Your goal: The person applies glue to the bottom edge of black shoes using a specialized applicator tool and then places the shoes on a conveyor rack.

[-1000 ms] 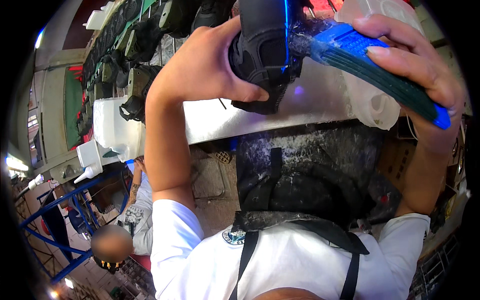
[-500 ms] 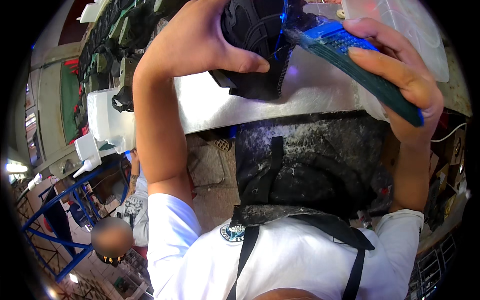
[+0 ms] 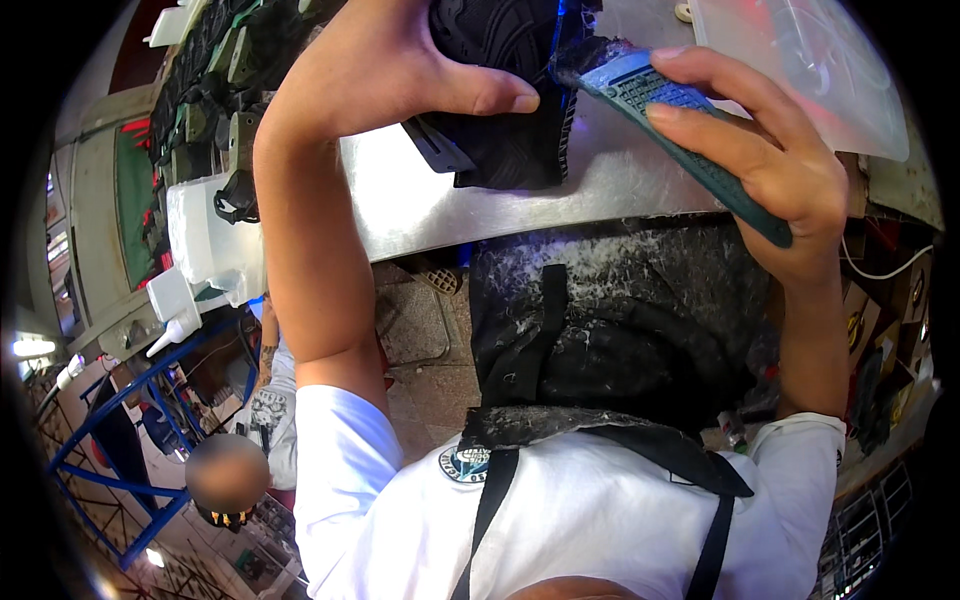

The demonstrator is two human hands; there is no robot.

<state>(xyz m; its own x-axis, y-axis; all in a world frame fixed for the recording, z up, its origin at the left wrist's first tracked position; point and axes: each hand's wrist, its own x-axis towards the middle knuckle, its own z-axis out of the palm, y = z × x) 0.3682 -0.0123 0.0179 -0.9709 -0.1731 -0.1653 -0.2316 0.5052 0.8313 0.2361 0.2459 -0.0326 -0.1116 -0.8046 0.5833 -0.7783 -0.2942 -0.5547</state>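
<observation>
The shoe upper [image 3: 510, 145] is sitting in the left hand [image 3: 390, 80], over the tabletop [image 3: 430, 210]. To its right, the right hand [image 3: 775, 160] is holding the brush [image 3: 665, 110], its bristles seemingly meeting the upper's edge. Beyond the right hand, a tub [image 3: 850, 115] is standing; left of the left hand, a container [image 3: 212, 235] is standing before a row of shoes [image 3: 205, 105].

The black shoe top [image 3: 525, 140] is over the shiny desk [image 3: 400, 200]. It has raised lines and a stitched edge. The blue brush [image 3: 632, 95] has a bumpy top and slants, its fuzzy dark tip right by the shoe's side.
</observation>
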